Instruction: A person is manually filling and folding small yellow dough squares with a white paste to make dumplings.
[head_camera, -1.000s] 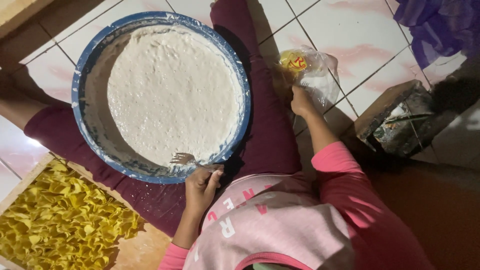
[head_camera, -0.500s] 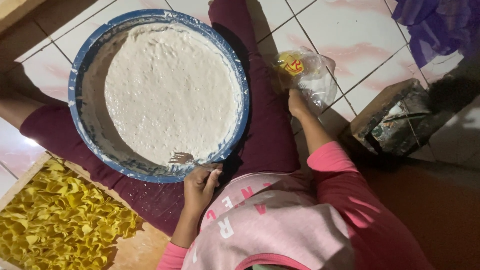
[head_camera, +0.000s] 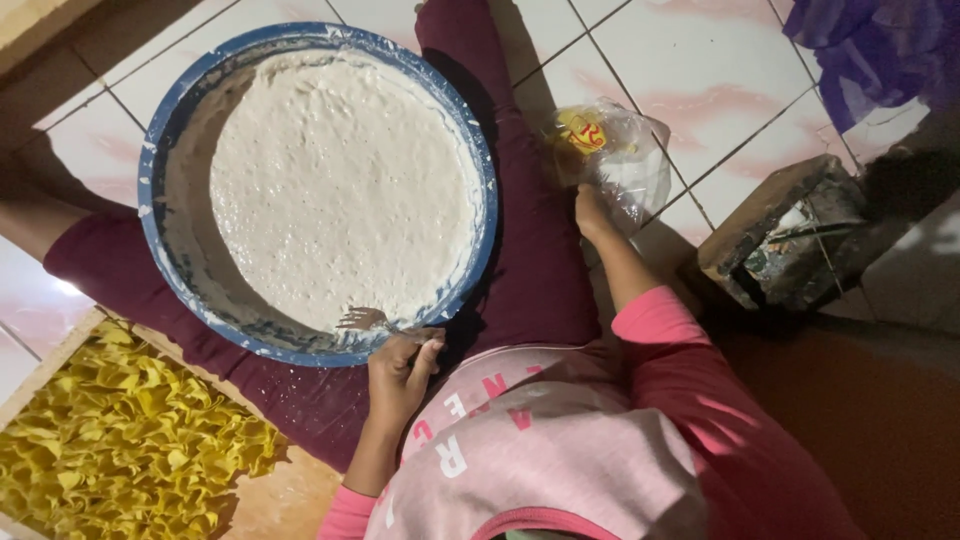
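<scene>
The blue basin (head_camera: 318, 195), nearly filled with white batter (head_camera: 340, 185), rests between the seated person's maroon-clad legs on the tiled floor (head_camera: 700, 70). The left hand (head_camera: 400, 372), fingers curled, grips a fork (head_camera: 365, 320) whose tines dip into the batter at the near rim. The right hand (head_camera: 590, 212) touches a clear plastic bag (head_camera: 615, 160) beside the knee; whether it pinches is unclear.
</scene>
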